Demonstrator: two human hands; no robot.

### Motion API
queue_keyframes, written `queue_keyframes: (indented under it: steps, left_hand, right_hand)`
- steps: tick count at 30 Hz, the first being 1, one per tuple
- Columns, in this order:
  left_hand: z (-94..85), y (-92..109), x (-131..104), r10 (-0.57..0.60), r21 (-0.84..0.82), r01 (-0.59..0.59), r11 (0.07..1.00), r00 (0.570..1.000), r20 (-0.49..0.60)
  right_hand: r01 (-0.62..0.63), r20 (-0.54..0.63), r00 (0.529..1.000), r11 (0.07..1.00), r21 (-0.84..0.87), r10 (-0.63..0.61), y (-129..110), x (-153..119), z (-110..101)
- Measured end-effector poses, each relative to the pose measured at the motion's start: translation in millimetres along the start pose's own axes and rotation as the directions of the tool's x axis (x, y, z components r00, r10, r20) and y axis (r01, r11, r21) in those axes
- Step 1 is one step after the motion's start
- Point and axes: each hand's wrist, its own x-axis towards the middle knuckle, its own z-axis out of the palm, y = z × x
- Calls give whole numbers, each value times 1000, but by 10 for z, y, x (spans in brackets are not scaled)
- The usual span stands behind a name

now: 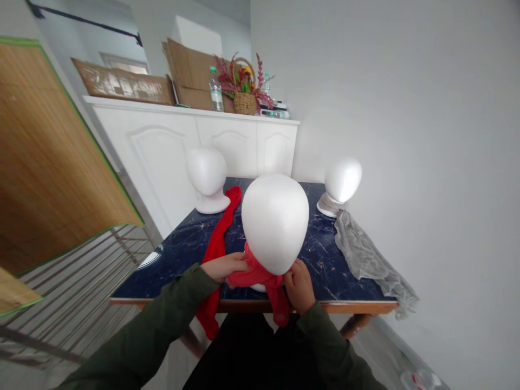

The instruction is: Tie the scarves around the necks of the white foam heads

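Note:
A white mannequin head (276, 219) stands near the front edge of the dark blue marbled table (190, 244). Around its neck lies a red scarf (260, 275), one end hanging down over the table's edge. My left hand (227, 266) grips the scarf at the left side of the neck, fingers closed on the cloth. On the other side, my right hand (299, 285) pinches the scarf just beneath the head's lower right. Another red cloth (215, 246) stretches from the back left of the table over its front edge, passing behind my left hand.
A second white head (207, 173) is at the back left. A third (343, 180), with a grey scarf (361, 252) round its neck, stands at the right. Behind are white cabinets (162, 157) with boxes, a bottle and a flower basket. A metal rack (93, 276) flanks the left.

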Motion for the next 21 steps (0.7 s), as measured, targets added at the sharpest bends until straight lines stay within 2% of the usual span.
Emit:
queue_keyframes:
  steps: [3,5,7,9,12,14,16,18,21]
  left_hand:
    - [7,34,-13,-33,35,29,999,994,107]
    - [44,-30,-41,87,-89,-80,993,994,72]
    - [92,-151,-76,233,-206,-240,949,971,-59]
    - [144,-296,-107,316,-273,-375,886,919,-237]
    - [227,-464,-127,322,-320,-505,802,816,-480]
    - [275,-498,-129,309,-320,-544,775,769,-560]
    - [289,-477,-140,296,-317,-525,790,779,-553]
    - [241,-433,-171,263,-314,-443,840,838,-479]
    - [49,-377,-241,142,-248,-225,942,940,-311]
  right_hand:
    - [19,-38,999,1000,-3,-19,23,30,-4]
    - [11,-26,1000,1000,8,-11,47,41,13]
    - [23,10,1000,999,-25,-23,64,38,40]
    - [52,44,998,995,-86,-48,68,24,71]
    - [84,74,995,984,-157,-73,66,0,111]
    - [105,84,992,978,-178,-91,69,-9,125]
    - [114,81,992,975,-190,-100,76,-11,128]
    - [102,74,993,974,-200,-88,82,-9,121]
    - [65,71,996,976,-209,-51,88,-4,113]
